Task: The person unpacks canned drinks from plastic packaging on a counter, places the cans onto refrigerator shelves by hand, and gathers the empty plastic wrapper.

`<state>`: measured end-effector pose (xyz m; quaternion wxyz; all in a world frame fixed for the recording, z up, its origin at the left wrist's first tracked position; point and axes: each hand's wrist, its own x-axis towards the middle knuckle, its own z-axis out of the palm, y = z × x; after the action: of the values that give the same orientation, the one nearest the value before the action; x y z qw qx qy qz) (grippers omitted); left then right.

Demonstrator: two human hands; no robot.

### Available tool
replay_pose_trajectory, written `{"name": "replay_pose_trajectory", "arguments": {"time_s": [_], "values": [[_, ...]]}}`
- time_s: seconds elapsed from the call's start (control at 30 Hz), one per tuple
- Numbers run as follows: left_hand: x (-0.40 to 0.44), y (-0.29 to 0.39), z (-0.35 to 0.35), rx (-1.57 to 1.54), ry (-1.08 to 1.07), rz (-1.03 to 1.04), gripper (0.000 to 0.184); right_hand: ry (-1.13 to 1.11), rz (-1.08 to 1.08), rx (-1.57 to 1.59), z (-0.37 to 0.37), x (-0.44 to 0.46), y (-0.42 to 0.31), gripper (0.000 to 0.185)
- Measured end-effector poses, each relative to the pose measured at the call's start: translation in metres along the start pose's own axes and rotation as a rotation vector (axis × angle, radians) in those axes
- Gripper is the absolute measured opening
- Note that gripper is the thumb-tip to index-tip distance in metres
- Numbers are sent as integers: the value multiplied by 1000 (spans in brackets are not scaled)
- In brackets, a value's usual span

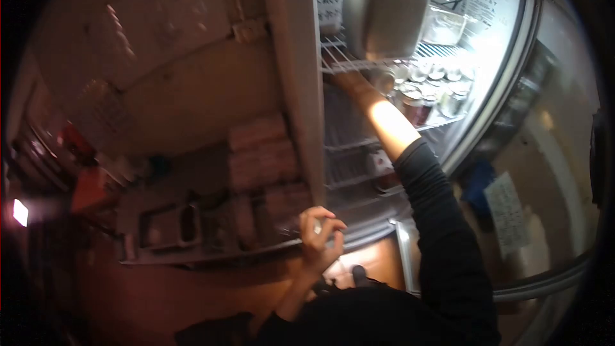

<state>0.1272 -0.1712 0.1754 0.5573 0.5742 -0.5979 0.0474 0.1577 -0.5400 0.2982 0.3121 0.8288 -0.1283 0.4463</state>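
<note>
My right arm reaches into a lit, open refrigerator. Its hand (349, 81) is at the left side, just below the upper wire shelf (349, 64), beside several metal-topped jars or cans (416, 96). Shadow and the shelf hide its fingers, so any hold is unclear. Lower down, my left hand (318, 240) hovers near the refrigerator's front edge. Its fingers are loosely bent and apart, with no object clearly held. A large metal container (387, 18) stands on the upper shelf above my right hand.
A labelled tub (329, 9) and a clear container (443, 25) flank the metal container. A small package (380, 161) sits on a lower shelf. The glass door (538, 154) stands open at right, bearing a paper note (506, 211). Stacked packs (262, 154) rest on a counter at left.
</note>
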Motion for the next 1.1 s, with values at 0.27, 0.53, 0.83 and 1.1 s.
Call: {"name": "replay_pose_trajectory", "arguments": {"time_s": [0.27,0.53,0.83,1.1], "values": [[-70,-10,-66,144,108,-244,15,-263,257,90,-21,-6,-11,24],[-242,31,-109,457,338,-610,11,-562,203,102,-93,-38,-30,29],[-354,206,-102,694,450,-651,14,-171,326,1314,-226,-165,-281,25],[-499,353,-178,967,1028,-957,17,-942,-659,1655,-395,-205,-507,25]]}}
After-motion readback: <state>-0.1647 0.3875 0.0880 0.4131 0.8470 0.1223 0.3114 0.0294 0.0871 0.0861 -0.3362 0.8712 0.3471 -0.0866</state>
